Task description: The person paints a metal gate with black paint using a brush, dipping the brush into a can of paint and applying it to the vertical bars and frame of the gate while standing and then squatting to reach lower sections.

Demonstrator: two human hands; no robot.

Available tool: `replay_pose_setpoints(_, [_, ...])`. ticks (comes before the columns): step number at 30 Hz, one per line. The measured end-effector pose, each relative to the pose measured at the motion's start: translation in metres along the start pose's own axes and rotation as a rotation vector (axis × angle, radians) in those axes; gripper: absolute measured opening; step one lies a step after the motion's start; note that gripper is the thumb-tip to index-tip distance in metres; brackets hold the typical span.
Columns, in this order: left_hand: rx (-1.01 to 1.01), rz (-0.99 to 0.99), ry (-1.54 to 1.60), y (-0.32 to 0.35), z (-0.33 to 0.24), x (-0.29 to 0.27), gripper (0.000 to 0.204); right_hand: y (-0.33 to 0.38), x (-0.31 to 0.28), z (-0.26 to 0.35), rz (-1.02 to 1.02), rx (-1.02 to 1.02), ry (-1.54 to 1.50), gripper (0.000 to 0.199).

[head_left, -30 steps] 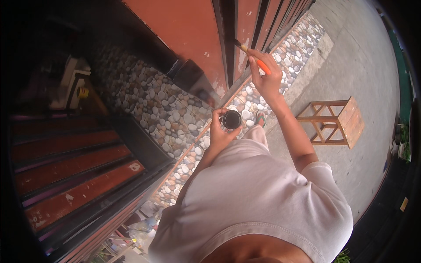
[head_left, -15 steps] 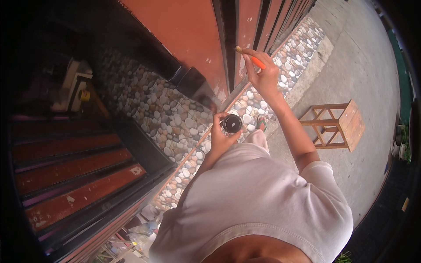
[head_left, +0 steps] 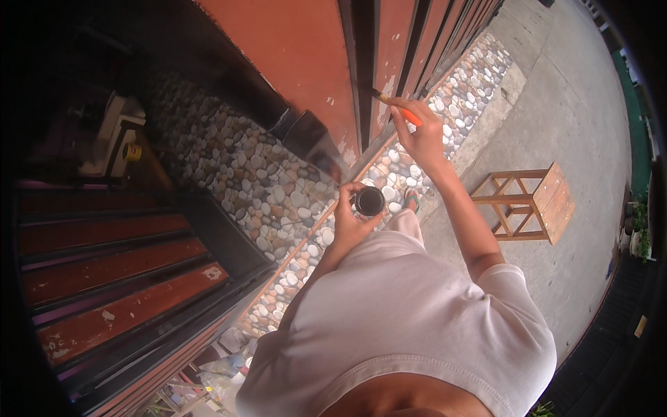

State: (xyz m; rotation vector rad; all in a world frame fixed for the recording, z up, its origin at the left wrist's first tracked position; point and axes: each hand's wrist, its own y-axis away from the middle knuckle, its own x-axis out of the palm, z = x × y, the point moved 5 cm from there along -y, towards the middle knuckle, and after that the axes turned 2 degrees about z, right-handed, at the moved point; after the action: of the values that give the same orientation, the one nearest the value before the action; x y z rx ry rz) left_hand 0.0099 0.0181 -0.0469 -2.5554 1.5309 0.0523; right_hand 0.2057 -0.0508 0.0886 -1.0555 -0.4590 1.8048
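Note:
My left hand [head_left: 351,222] is wrapped round a small round open jar [head_left: 369,201] with dark contents, held in front of my body. Higher up and to the right, my right hand [head_left: 422,132] pinches a paintbrush [head_left: 410,116] by its orange handle. The brush's bristle end points left, at the black strip [head_left: 363,76] of the reddish wall panel [head_left: 299,48]. Its tip appears to touch the strip's edge, though the exact contact is too small to tell.
A wooden stool [head_left: 554,203] stands on the concrete to the right. Pebbled paving [head_left: 299,198] runs along the wall's foot. An opened red-and-black slatted door [head_left: 125,278] fills the lower left, with a yellow can [head_left: 132,151] beyond it. Bags and clutter [head_left: 222,372] lie at bottom left.
My right hand has moved slightly downward with the paintbrush, whose bristle end now lies against or near the black strip. My left hand still holds the jar in nearly the same place.

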Motion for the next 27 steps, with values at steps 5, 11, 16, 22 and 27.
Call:
replay_pose_setpoints(5, [-0.021,0.029,-0.019,0.003,-0.005,0.003,0.068,-0.019,-0.023,0.017,-0.133,-0.048,-0.013,0.013])
replay_pose_setpoints(11, [-0.022,0.036,0.035,0.005,-0.007,0.005,0.067,-0.01,-0.028,0.023,-0.194,-0.127,-0.057,0.015])
replay_pose_setpoints(16, [-0.024,0.033,-0.001,0.004,-0.011,0.004,0.068,0.002,0.001,-0.006,0.085,-0.028,0.04,0.013])
replay_pose_setpoints(22, [-0.067,0.021,0.032,0.009,-0.008,0.003,0.068,0.001,-0.018,0.02,-0.182,-0.172,0.018,0.018])
replay_pose_setpoints(27, [-0.08,0.047,0.011,0.012,-0.006,0.003,0.068,0.056,0.029,-0.028,-0.015,-0.035,-0.01,0.021])
